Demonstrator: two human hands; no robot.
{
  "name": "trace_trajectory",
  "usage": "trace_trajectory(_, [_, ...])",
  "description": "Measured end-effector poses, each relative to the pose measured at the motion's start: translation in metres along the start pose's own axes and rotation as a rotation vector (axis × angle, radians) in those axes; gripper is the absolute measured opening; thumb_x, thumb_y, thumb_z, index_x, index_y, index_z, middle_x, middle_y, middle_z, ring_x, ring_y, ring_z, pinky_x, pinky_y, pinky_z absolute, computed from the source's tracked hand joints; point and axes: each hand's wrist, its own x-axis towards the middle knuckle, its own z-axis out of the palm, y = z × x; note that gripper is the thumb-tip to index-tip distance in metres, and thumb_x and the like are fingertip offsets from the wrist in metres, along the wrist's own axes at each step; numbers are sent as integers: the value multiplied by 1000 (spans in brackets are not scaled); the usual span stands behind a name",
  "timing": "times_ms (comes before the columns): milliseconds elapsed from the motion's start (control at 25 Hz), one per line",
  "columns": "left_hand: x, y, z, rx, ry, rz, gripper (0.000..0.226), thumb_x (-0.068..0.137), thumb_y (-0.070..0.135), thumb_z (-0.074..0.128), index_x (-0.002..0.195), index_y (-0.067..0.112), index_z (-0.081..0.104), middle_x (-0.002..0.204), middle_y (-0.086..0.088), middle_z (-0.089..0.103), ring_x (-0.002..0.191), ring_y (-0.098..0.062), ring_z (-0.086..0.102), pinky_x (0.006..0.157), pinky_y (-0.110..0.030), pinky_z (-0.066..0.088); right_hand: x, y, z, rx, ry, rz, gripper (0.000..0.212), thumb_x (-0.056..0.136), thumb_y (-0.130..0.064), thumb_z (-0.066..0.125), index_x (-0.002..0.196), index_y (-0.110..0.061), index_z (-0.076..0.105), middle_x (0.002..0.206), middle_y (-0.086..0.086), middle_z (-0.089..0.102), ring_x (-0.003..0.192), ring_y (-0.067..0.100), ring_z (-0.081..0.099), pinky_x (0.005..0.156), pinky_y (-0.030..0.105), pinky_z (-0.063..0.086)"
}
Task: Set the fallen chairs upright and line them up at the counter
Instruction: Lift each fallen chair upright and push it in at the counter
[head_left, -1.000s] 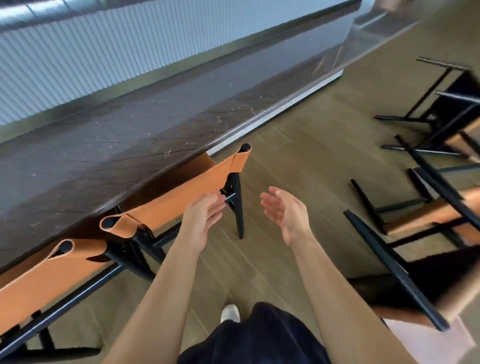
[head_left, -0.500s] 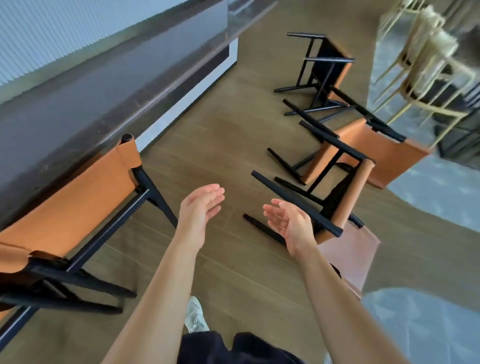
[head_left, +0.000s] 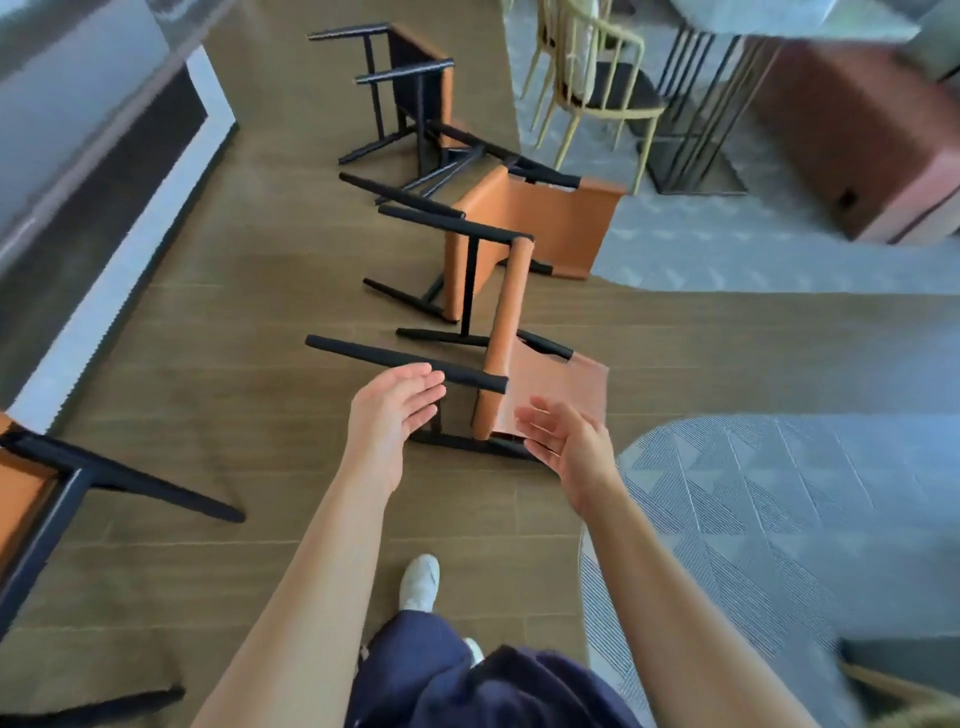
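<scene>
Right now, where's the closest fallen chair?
The closest fallen chair lies on its side, centre of the head view, just beyond the left hand and right hand, grey rug to its right, another fallen chair behind.

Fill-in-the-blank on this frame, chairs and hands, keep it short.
1. The nearest fallen chair is one of ____ lying on the floor.
2. The left hand and right hand hold ____.
3. The black bar by the left hand's fingers is a chair ____.
4. The shoe is ____.
Answers: three; nothing; leg; white.
</scene>
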Motion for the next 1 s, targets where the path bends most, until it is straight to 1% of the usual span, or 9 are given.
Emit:
trace_trajectory(160, [16, -6, 63, 51, -124, -9, 17, 94, 8, 54, 106, 8, 67, 98, -7, 75, 94, -19, 72, 89, -35, 54, 6, -21, -49, 67, 128, -42, 25, 95, -16, 45, 104, -11, 69, 97, 9, 76, 93, 19, 73, 79, 31, 53])
trace_trajectory(400, [66, -9, 160, 108, -314, -50, 19, 94, 2, 51, 104, 7, 67, 98, -10, 75, 94, -23, 72, 88, -35, 54, 44, -62, -104, 121, 273, -87, 22, 95, -18, 51, 106, -11, 68, 97, 7, 76, 96, 21, 72, 86, 35, 53])
trace_trajectory(480, [88, -7, 191, 118, -369, -58, 19, 94, 2, 52, 105, 7, 66, 98, -10, 75, 95, -23, 72, 86, -34, 54, 65, -85, -119, 104, 307, -107, 22, 96, -17, 49, 105, -12, 69, 95, 6, 77, 93, 20, 73, 81, 33, 53])
trace_trajectory(600, [115, -7, 227, 136, -394, -88, 20, 94, 1, 52, 107, 7, 66, 99, -10, 75, 94, -23, 72, 86, -33, 55, 89, -113, -132, 81, 313, -129, 24, 97, -16, 47, 104, -13, 70, 94, 6, 77, 88, 16, 73, 77, 31, 51])
trace_trajectory(760, [146, -14, 282, 195, -425, -103, 22, 94, 0, 50, 107, 8, 66, 98, -9, 75, 95, -23, 71, 86, -33, 55, 123, -146, -155, 156, 346, -137, 25, 98, -13, 45, 103, -11, 70, 94, 9, 76, 84, 15, 73, 77, 32, 50])
trace_trajectory(840, [154, -19, 311, 212, -448, -109, 22, 93, 0, 51, 105, 9, 67, 98, -8, 75, 95, -23, 71, 84, -32, 55, 133, -159, -173, 179, 367, -139, 26, 98, -12, 45, 100, -12, 70, 93, 9, 76, 84, 16, 73, 81, 34, 50])
trace_trajectory(920, [160, -28, 343, 225, -471, -118, 23, 92, 0, 50, 103, 10, 67, 97, -7, 76, 95, -22, 71, 81, -30, 56, 145, -174, -200, 180, 372, -146, 25, 98, -14, 45, 101, -12, 71, 95, 9, 76, 88, 18, 73, 87, 37, 49])
trace_trajectory(1000, [167, -37, 378, 234, -478, -110, 23, 92, -1, 50, 101, 11, 67, 96, -6, 76, 92, -21, 72, 81, -30, 56, 158, -190, -230, 171, 379, -143, 25, 98, -15, 46, 102, -12, 70, 97, 10, 76, 92, 21, 72, 91, 39, 49])
